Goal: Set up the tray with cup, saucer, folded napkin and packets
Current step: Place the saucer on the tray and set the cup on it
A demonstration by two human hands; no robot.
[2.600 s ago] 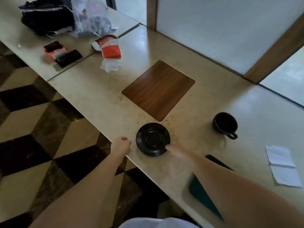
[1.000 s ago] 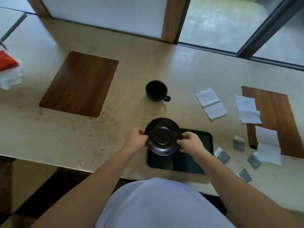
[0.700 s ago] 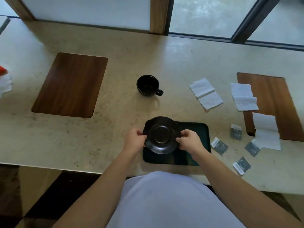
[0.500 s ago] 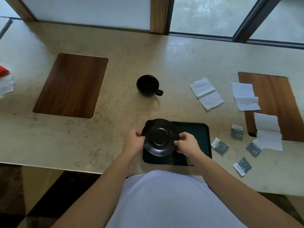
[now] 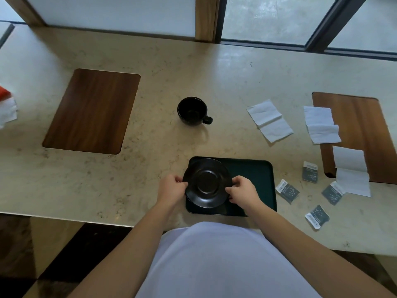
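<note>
A black saucer (image 5: pixel 207 182) sits over the left part of the dark green tray (image 5: pixel 255 168) near the counter's front edge. My left hand (image 5: pixel 171 189) grips its left rim and my right hand (image 5: pixel 242 193) grips its right rim. Whether the saucer touches the tray I cannot tell. An empty black cup (image 5: pixel 192 111) stands upright behind the tray, handle to the right. White napkins (image 5: pixel 269 120) lie unfolded at the right. Several dark packets (image 5: pixel 287 191) lie scattered right of the tray.
Two wooden insets are set into the beige counter, one at the left (image 5: pixel 92 110) and one at the right (image 5: pixel 356 130) with napkins (image 5: pixel 321 124) partly on it. A red and white object (image 5: pixel 6 104) shows at the far left edge. Windows run along the back.
Both hands took hold of the saucer at the left and carried it over the tray. In the last half second it barely moved, lying over the tray's left part.
</note>
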